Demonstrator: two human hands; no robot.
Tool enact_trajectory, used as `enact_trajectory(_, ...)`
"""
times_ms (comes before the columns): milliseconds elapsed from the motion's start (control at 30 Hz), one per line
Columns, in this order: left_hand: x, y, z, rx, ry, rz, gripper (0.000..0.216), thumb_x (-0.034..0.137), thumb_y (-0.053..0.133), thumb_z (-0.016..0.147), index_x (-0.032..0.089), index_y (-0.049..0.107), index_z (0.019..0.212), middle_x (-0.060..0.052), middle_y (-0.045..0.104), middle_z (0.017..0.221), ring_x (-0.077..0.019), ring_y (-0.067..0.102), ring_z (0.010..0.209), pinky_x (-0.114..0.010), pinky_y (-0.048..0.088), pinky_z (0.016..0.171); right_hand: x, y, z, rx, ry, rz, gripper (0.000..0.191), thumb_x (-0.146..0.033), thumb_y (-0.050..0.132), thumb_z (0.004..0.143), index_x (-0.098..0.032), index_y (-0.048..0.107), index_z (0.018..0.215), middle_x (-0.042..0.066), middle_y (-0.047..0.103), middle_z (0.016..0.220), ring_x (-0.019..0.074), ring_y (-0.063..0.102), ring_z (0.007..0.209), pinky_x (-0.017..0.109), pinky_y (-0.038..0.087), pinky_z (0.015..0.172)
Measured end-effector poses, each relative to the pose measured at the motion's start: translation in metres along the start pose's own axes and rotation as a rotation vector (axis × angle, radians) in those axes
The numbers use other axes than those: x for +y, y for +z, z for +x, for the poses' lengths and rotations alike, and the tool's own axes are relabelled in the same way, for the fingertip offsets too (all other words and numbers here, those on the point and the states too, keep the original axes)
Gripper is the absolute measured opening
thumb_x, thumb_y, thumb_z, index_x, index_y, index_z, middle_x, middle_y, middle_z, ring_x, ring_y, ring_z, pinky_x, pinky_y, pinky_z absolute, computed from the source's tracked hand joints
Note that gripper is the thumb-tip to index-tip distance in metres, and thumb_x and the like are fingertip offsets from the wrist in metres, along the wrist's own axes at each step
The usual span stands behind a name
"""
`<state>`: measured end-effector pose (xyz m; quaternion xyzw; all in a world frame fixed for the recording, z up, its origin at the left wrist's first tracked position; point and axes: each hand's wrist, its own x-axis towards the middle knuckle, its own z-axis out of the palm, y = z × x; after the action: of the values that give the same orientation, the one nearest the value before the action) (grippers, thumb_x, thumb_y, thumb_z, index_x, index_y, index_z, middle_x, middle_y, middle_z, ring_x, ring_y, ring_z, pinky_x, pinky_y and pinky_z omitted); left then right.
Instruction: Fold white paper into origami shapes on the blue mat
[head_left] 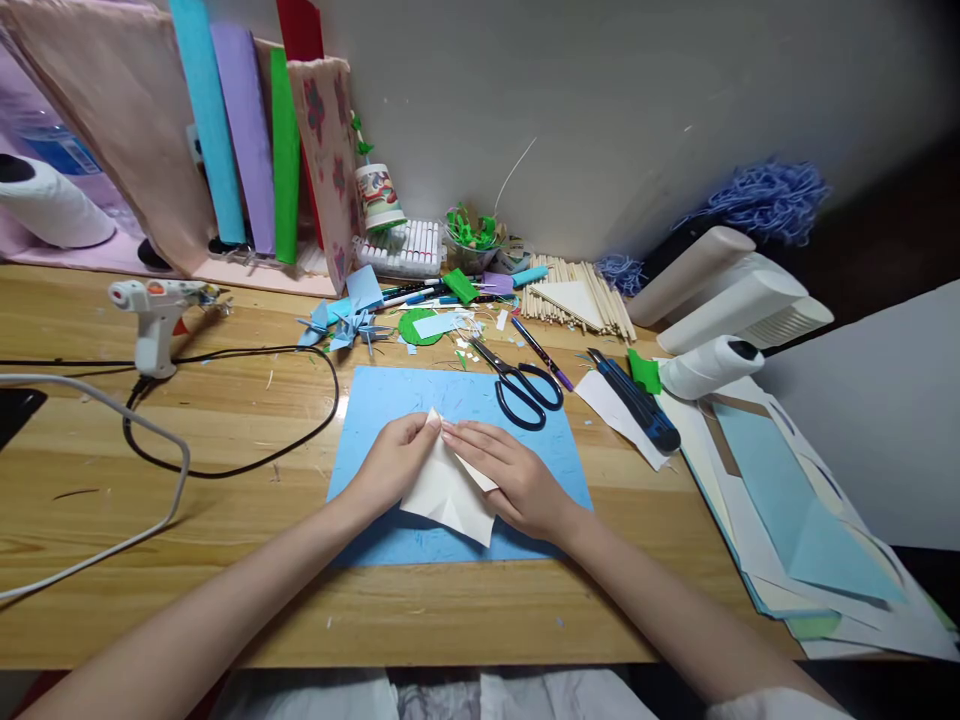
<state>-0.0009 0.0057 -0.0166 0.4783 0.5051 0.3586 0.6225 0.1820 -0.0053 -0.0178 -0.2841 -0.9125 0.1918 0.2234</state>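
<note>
A folded piece of white paper (448, 492) lies on a light blue sheet (390, 395) at the middle of the wooden desk (225, 560). My left hand (394, 462) pinches the paper's upper left edge near its top corner. My right hand (510, 475) lies on the paper's right side, fingers pressed flat along a fold, fingertips meeting those of the left hand at the top corner. Black-handled scissors (520, 385) rest just beyond my right hand, on the blue sheet's far edge.
A white glue gun (157, 310) with a black cable (247, 455) stands at left. Blue paper cranes (349, 325), pens, wooden sticks (581, 292), a craft knife (637, 405) and paper scraps lie behind. Stacked paper sheets (795, 520) fill the right; rolled coloured papers (247, 140) lean at back.
</note>
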Motion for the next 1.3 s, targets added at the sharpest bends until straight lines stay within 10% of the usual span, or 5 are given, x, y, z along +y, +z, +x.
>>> enact_trajectory(1300,0.0037,-0.0027,-0.0001,-0.050,-0.094,-0.048,0.035,0.046,0.056,0.070,0.011,0.058,0.068,-0.001,0.053,0.058,-0.0096,0.043,0.050,-0.020,0.032,0.046,-0.0095,0.0031,-0.0002,-0.072,-0.045,-0.254,0.053,-0.017,0.042,0.077,-0.006,0.038,0.129,0.013,0.043,0.132,0.0241,0.031,0.125,0.040,0.038,0.098)
